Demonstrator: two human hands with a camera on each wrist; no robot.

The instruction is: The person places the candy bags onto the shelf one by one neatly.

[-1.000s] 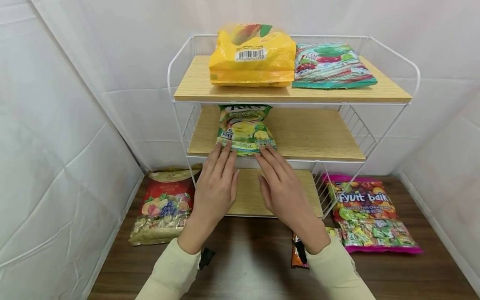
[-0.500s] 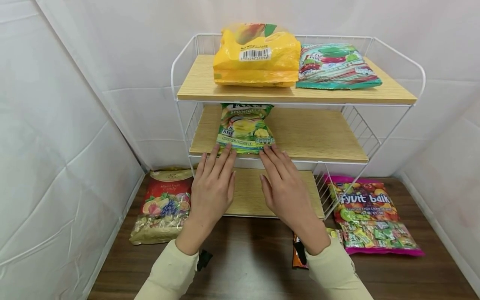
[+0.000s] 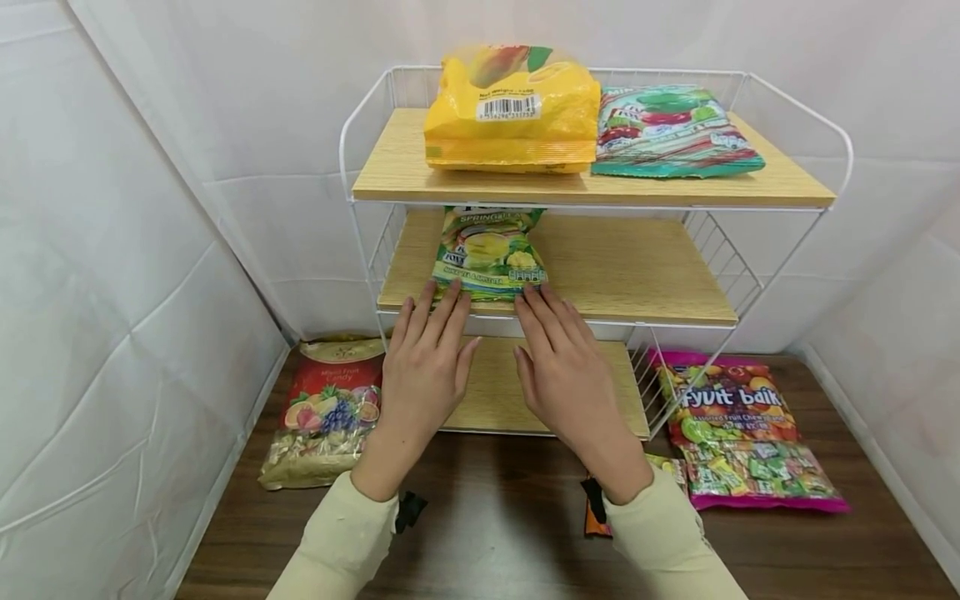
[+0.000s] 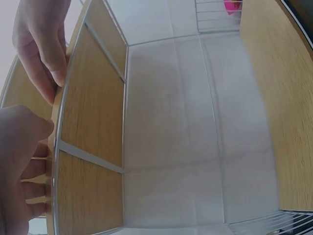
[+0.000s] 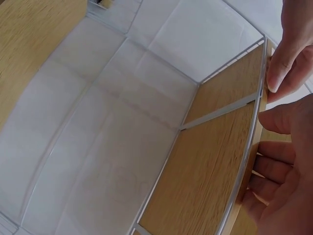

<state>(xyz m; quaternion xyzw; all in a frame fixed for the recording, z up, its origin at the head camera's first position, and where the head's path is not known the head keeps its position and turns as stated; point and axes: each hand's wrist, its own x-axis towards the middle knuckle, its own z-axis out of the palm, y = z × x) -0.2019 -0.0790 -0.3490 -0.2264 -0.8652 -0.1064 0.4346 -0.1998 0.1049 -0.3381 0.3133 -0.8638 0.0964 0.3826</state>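
A green Fox's candy bag (image 3: 491,254) lies on the left part of the middle shelf (image 3: 630,267), its top edge partly hidden under the top shelf. My left hand (image 3: 426,367) has its fingers stretched out, tips at the bag's lower left edge. At the lower right edge are the straight fingertips of my right hand (image 3: 566,371). Both thumbs stand apart from the bag and point inward. From below, the left wrist view shows my left hand (image 4: 19,161) at the shelf's front edge. The right wrist view has my right hand (image 5: 288,171) there too; the shelf hides the bag.
On the top shelf (image 3: 780,179) are a yellow mango bag (image 3: 513,117) and a teal candy bag (image 3: 675,133). A red and gold candy bag (image 3: 330,417) lies left of the rack, a pink-edged Fyuit Baik bag (image 3: 738,433) right. An orange packet (image 3: 595,517) shows beside my right sleeve.
The green candy bag has slid slightly deeper onto the middle shelf, with more of its top covered by the shelf above. Both hands have followed its lower edge, fingers still straight.
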